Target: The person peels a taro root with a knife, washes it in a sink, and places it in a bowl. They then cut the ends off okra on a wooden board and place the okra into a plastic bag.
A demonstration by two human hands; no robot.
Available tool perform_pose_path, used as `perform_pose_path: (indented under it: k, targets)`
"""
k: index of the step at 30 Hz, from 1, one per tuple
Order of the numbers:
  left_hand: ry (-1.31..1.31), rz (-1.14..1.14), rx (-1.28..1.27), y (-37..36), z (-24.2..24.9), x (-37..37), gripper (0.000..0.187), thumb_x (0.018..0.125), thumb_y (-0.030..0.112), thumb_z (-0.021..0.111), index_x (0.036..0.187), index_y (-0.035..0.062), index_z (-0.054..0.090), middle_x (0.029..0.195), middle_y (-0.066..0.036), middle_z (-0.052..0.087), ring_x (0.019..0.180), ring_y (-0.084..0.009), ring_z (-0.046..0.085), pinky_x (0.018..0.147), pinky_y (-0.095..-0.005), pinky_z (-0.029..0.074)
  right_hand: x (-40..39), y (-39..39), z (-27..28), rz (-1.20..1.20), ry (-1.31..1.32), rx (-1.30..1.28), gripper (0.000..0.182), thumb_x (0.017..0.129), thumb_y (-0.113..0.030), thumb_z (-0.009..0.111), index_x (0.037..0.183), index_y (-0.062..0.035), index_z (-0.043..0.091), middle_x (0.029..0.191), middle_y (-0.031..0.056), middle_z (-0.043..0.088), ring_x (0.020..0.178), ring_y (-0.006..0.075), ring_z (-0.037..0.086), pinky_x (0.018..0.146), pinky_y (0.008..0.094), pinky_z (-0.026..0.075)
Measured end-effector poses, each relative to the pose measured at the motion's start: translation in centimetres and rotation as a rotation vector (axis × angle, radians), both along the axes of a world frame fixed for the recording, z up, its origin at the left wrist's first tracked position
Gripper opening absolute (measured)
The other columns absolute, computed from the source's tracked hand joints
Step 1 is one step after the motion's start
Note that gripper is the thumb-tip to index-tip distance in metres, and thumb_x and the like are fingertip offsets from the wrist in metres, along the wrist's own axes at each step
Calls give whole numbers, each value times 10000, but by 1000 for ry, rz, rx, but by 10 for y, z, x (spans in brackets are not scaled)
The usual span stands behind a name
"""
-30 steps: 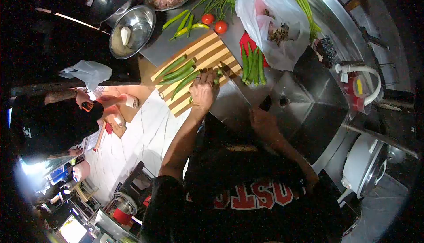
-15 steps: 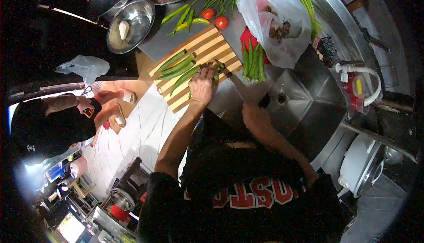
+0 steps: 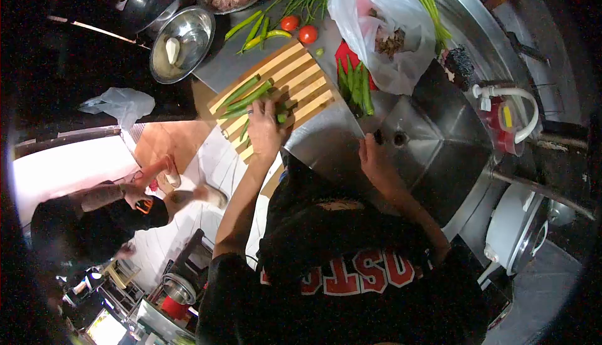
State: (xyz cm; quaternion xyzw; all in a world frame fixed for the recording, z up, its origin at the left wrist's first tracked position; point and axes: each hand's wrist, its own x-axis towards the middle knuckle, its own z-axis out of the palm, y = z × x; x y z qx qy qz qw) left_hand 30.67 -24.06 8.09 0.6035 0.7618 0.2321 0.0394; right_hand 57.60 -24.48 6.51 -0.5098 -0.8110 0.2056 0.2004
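the left hand (image 3: 264,133) presses long green okra pods (image 3: 248,98) onto the striped wooden cutting board (image 3: 301,72). at four o'clock, the right hand (image 3: 375,160) grips a dark knife handle (image 3: 378,137) over the steel sink (image 3: 439,150).

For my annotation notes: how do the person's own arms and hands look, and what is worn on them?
Both the left hand and the right hand are bare, without gloves. The forearms are uncovered; short black sleeves end near the shoulders. No watch or ring is visible.

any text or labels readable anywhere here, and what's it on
"OSTO": red letters with a white outline, cut off at both ends by folds, on the person's black shirt.
The red bottle by the sink shows a label too small to read.
No other readable text.
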Motion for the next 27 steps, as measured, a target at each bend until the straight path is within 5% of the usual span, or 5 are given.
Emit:
perform_pose_path:
  k: [4,7,15,22,27]
  targets:
    - [54,115,14,16,8,-23,594,675,306,715,1127,19,455,1024,-216,430,958,-396,435,772,-447,408,2,5,38,-95,-39,-363,136,889,-152,480,860,-22,449,628,207,503,571,399,502,485,476,360]
    - [136,32,-10,18,-4,-29,667,725,438,662,1219,58,424,1129,-222,421,979,-401,450,859,-487,345,12,3,26,-88,-16,-155,149,896,-155,466,841,-17,450,643,216,496,593,406,504,504,475,365]
    - [-133,-258,194,120,-6,36,383,720,13,556,1097,-28,502,1021,-214,544,874,-382,549,779,-434,451,33,-13,39,-218,47,87,209,907,-170,460,1008,7,504,800,250,570,722,414,557,587,445,434]
    - [185,-267,103,230,-75,78,198,785,41,463,940,-17,571,978,-180,550,899,-368,555,745,-402,486,49,-20,68,-376,-21,-102,212,901,-159,466,1024,7,516,757,251,573,647,400,563,528,423,426]
    - [77,-176,306,204,-7,74,190,810,65,481,954,-10,581,854,-188,570,823,-318,580,656,-379,482,65,-37,76,-460,17,-124,188,901,-165,470,971,1,523,686,221,557,602,388,552,497,439,399]
